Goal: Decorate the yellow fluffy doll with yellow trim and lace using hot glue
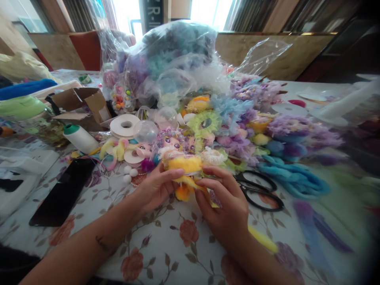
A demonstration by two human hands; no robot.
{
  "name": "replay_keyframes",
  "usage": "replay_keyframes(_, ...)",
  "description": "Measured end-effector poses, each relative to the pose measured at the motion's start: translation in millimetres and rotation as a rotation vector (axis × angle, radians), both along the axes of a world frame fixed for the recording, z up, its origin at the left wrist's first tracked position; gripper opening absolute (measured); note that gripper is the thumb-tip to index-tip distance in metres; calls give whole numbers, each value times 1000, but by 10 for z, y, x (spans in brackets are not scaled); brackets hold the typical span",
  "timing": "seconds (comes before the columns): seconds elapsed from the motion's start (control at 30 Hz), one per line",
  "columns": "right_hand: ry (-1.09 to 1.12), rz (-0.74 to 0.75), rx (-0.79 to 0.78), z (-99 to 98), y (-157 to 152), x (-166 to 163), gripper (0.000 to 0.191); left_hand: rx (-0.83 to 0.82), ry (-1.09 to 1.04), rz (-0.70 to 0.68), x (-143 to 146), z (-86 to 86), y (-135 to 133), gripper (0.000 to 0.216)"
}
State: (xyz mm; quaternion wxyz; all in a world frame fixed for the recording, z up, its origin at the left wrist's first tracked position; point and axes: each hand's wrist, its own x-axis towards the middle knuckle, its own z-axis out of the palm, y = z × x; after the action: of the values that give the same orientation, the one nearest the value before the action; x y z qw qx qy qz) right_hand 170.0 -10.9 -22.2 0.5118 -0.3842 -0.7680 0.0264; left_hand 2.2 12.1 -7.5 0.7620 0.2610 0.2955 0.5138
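My left hand (160, 184) is closed on the left side of a fuzzy yellow band (185, 164), its thumb lying along the front. At the other side my right hand (224, 194) pinches a yellow strip (188, 182) just below the band. A small orange-yellow pompom (182, 193) hangs underneath, between the hands. Right behind lie doll faces with large purple eyes (172, 143) and pale frilly trim. Black-handled scissors (263, 190) rest to the right of my right hand; their blades are hidden. A longer yellow strip (263, 238) shows beside my right forearm.
A black phone (63, 192), a thread cone (80, 138) and a white ribbon spool (124, 126) lie to the left. A cardboard box (81, 107) stands behind them. A large clear bag (178, 59) of tulle fills the back. Blue fuzzy strips (297, 178) lie on the right.
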Motion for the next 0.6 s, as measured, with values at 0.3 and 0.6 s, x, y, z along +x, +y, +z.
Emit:
replay_keyframes(0.3,-211,116,103,-59,-128,-112,20,-127,-58,40,14,-22,-53,20)
replay_keyframes(0.6,-260,223,44,-128,-169,-138,28,-206,-54,88,41,-50,-68,11)
